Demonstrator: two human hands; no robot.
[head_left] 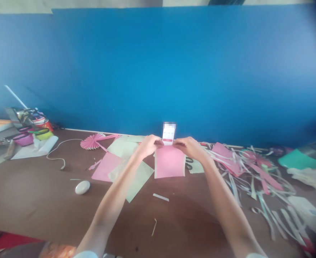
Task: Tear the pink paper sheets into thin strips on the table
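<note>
A pink sheet of paper (170, 164) with pale strips showing along its side and lower edges lies in front of me. My left hand (150, 144) is closed in a pinch at its upper left corner. At the upper right corner, my right hand (189, 147) pinches the same sheet, its fingertips partly hidden. Just beyond the sheet, between both hands, a phone (168, 135) with a lit screen leans upright. Dark scissors handles (189, 164) show beside the sheet's right edge, on pale green paper (197, 167).
Pink paper (104, 168), pale green sheets (136, 182) and a pleated pink paper fan (92, 142) lie left, near a white computer mouse (82, 187). Loose paper strips (268, 204) clutter the right. A paper scrap (161, 197) lies nearby. A blue panel (158, 71) stands behind.
</note>
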